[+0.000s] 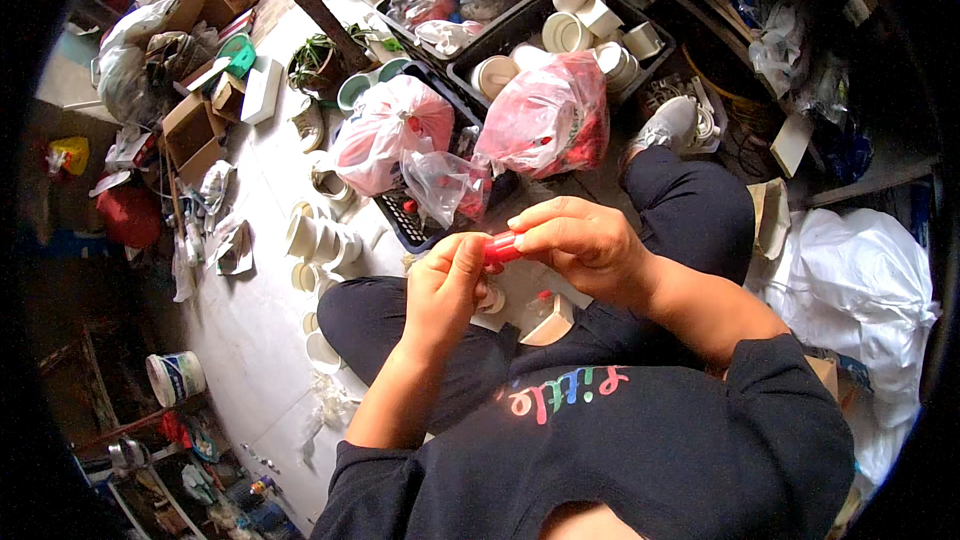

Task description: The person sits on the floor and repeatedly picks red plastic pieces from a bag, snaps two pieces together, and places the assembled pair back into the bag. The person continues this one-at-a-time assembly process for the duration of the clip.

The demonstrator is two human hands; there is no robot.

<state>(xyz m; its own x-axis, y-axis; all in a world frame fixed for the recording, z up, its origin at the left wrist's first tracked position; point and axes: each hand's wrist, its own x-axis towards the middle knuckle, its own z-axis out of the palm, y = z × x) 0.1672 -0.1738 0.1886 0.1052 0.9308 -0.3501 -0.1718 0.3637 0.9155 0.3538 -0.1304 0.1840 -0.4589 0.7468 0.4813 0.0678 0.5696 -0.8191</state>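
A small glossy red cylindrical piece (pixel 502 247) is held level above my lap, between my two hands. My left hand (pixel 447 275) pinches its left end with thumb and fingers. On the other end, the thumb and fingertips of my right hand (pixel 590 245) are closed. Whether the piece is one part or two joined parts cannot be made out. Below the hands, between my crossed legs, lie a cream-coloured open piece (pixel 549 324) and a small red bit (pixel 545 295). A pinkish bag of red pieces (pixel 548 120) rests just beyond my hands.
Beside that bag, another tied bag (pixel 392 130) and a clear bag (pixel 445 185) sit on a dark basket (pixel 412 230). White cups fill a black crate (pixel 655 68) behind. More white cups (pixel 322 240) line the floor at left. A large white sack (pixel 850 285) stands at right.
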